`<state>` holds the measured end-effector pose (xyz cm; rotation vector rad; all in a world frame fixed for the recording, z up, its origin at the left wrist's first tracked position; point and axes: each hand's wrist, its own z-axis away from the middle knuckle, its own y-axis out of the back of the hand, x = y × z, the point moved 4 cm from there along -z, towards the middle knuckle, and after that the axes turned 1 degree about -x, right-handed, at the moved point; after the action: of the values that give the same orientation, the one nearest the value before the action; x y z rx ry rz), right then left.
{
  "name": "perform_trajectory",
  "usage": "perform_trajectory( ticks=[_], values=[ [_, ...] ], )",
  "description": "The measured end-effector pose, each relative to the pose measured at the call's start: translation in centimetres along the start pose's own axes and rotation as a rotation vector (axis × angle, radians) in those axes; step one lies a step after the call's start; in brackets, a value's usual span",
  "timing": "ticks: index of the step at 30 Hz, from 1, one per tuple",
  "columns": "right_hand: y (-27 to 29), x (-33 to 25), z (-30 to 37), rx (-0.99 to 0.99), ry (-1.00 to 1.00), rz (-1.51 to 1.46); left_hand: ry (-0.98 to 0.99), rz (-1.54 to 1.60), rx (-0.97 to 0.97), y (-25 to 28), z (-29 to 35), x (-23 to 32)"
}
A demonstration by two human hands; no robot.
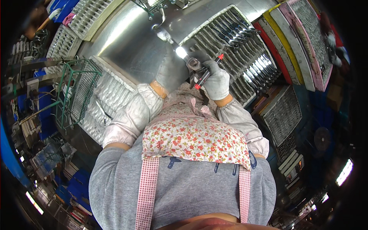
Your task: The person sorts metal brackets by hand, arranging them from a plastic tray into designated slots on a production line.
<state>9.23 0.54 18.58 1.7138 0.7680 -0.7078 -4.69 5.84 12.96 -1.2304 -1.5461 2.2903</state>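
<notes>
A shiny combination wrench [180, 52] slants in front of me, its open jaw toward the far left and its ring end close to my right hand. My left hand [168, 73], in a grey-white glove, is closed at the wrench's shaft; motion blurs its fingers. My gloved right hand [217, 82] grips a black marker pen [203, 78] with red ends, held slantwise beside the ring. Dark metal below the ring is partly hidden by the fingers. Just right of my hands, a slotted tray [214, 42] carries rows of shiny wrenches [261, 71].
A steel tabletop [134, 50] spreads beyond my hands. Another ridged tray [103, 101] lies left, beside a green wire basket [78, 92]. Stacked trays with red, yellow and pink edges [301, 42] stand at the far right. Other people's gloved hands show at both far edges.
</notes>
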Motion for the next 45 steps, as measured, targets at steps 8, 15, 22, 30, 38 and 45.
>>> perform_trajectory(
  ticks=[8, 15, 22, 30, 38, 45],
  values=[
    [2.1, 1.2, -0.3, -0.024, -0.073, -0.25, -0.118, -1.47, 0.135, -4.0, 1.2, -1.6],
    [3.8, -1.3, -3.4, -0.055, 0.045, -0.029, -0.091, -1.565, 0.171, -4.3, 2.8, -2.6],
    [-1.6, -5.1, -5.8, -0.293, 0.164, -0.032, -0.46, -1.344, 0.184, -4.1, 4.9, -3.4],
    [-8.9, -9.4, -8.0, -0.584, 0.314, -0.024, -0.643, -1.352, 0.253, -4.2, 10.2, -0.4],
    [-13.7, -14.0, -10.2, -0.555, 0.515, 0.065, -0.823, -1.311, 0.189, -5.2, 13.0, 0.8],
    [-15.1, -9.6, -12.7, -0.771, 0.015, -0.363, -0.788, -1.14, 0.175, -6.1, 13.6, 1.3]
  ],
)
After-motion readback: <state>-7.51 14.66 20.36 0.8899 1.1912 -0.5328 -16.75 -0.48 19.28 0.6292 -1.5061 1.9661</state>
